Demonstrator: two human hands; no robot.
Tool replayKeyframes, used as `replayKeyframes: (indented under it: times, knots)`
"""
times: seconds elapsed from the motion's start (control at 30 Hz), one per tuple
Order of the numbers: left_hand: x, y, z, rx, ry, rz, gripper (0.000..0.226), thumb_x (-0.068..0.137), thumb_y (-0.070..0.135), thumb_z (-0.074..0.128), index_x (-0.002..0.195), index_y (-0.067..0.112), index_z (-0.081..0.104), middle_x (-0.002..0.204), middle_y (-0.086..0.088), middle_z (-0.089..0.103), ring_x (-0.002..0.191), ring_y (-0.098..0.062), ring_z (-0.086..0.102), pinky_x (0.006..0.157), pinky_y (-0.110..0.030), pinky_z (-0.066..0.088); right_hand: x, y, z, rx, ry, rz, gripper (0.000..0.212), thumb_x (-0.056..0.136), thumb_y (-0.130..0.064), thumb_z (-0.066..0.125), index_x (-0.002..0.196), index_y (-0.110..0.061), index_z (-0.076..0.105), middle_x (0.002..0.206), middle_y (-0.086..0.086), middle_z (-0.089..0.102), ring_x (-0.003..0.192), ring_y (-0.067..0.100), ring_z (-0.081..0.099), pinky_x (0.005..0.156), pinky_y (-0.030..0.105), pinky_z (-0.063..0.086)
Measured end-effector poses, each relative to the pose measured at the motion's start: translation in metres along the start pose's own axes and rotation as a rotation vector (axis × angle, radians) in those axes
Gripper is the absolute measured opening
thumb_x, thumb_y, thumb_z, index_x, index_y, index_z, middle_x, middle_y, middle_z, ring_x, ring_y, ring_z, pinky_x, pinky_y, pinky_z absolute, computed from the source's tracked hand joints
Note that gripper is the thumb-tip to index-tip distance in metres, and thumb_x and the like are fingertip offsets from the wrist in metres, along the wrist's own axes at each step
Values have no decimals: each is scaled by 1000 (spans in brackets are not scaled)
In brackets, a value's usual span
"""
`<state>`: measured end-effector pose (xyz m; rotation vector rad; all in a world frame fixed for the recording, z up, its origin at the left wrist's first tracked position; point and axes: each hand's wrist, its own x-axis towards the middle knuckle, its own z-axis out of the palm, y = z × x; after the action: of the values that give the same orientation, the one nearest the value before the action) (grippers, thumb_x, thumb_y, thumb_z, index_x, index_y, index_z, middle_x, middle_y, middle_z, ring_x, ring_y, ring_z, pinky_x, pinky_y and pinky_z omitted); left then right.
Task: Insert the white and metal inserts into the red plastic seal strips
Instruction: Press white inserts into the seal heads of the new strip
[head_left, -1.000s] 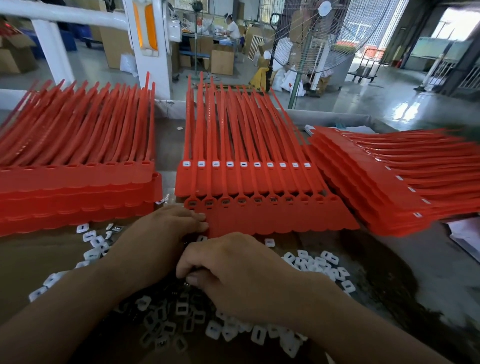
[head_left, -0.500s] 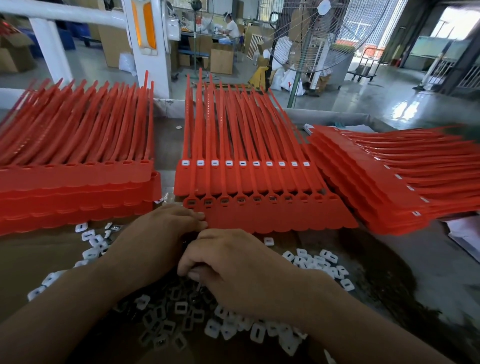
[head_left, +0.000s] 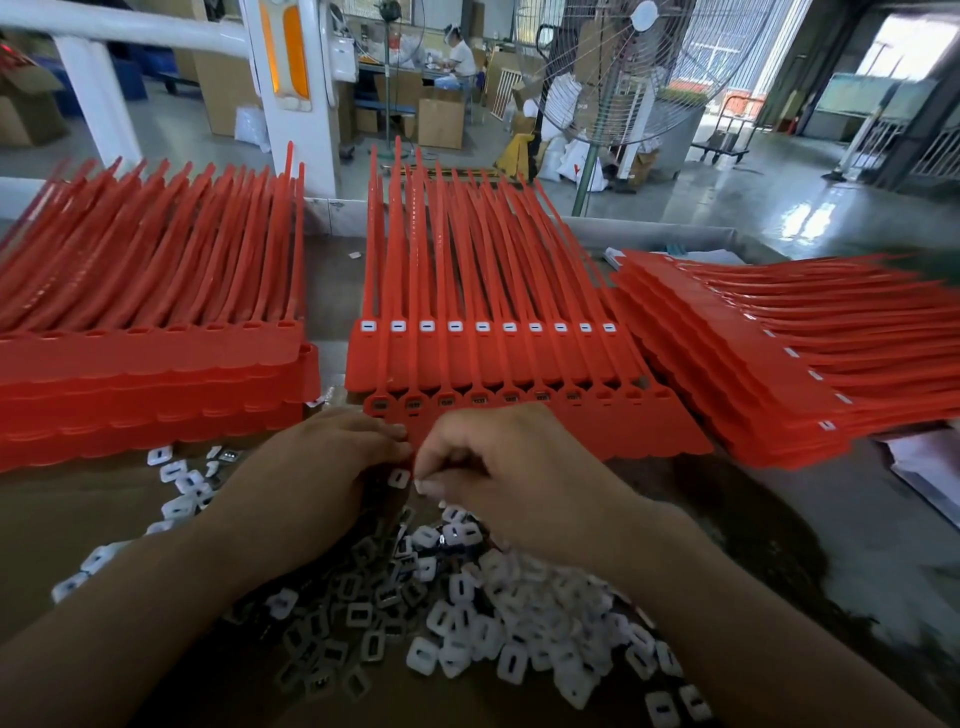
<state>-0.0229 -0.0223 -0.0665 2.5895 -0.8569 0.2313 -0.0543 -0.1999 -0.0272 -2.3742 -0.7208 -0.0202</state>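
White insert (head_left: 399, 477) between 2 curled hands, right hand (head_left: 519, 483) nearest, left hand (head_left: 311, 467) just beside. Red seal strips (head_left: 571, 431) just ahead. Hard to tell if pinched.

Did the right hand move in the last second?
Yes. The right hand moved forward from the insert pile, and now overlaps the front edge of the middle red seal strips.

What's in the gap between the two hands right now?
A single white insert lies between the left hand and the right hand, near the red seal strips. Head view.
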Motion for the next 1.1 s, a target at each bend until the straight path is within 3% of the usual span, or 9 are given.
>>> replayKeyframes:
  times: [0.13, 0.23, 0.33, 0.47, 0.7, 0.9, 1.1]
  knots:
    - [1, -4, 4, 11, 29, -36, 59, 72, -11, 48, 115, 27, 62, 127, 12, 54, 122, -5, 42, 99, -12, 21, 0, 24, -21, -46, 112, 132, 7, 82, -13, 66, 81, -20, 69, 71, -23, 57, 76, -9, 57, 73, 5, 44]
    - [2, -5, 4, 32, 25, -41, 61, 73, -10, 47, 117, 30, 59, 129, 15, 51, 123, -1, 39, 99, -9, 17, -1, 50, -41, -91, 228, 268, 13, 82, -10, 64, 78, -21, 68, 68, -22, 56, 67, -6, 56, 64, 4, 41]
    - [3, -5, 4, 31, 35, -48, 59, 73, -9, 47, 116, 29, 61, 128, 15, 52, 123, -1, 39, 98, -9, 18, -5, 76, -57, -77, 325, 410, 21, 82, -7, 63, 71, -24, 63, 62, -15, 58, 59, -2, 52, 61, 14, 40]
    - [3, -6, 4, 31, 40, -54, 57, 73, -9, 48, 114, 28, 62, 127, 13, 53, 122, -2, 41, 99, -11, 21, -9, 96, -64, 7, 384, 551, 21, 84, -8, 61, 71, -24, 63, 73, -7, 62, 71, 5, 57, 63, 20, 41]
    - [3, -5, 4, 33, 31, -43, 56, 78, -5, 46, 119, 31, 58, 131, 17, 48, 125, 2, 35, 98, -7, 15, -9, 103, -60, -15, 298, 597, 12, 86, -9, 60, 80, -16, 68, 79, -8, 61, 73, 0, 52, 59, 15, 36]
    - [1, -6, 7, 27, 39, -41, 58, 77, -4, 49, 120, 34, 56, 131, 21, 46, 123, 6, 34, 95, -4, 13, -9, 104, -58, -72, 254, 581, 14, 86, -9, 61, 76, -19, 65, 76, -14, 56, 70, -3, 49, 55, 6, 34]
    - [0, -6, 8, 20, 73, -36, 57, 67, -12, 53, 108, 25, 67, 120, 11, 59, 115, -3, 46, 94, -12, 23, -8, 108, -54, -74, 329, 570, 13, 81, -7, 65, 76, -19, 65, 74, -16, 55, 70, -5, 49, 54, 4, 34]
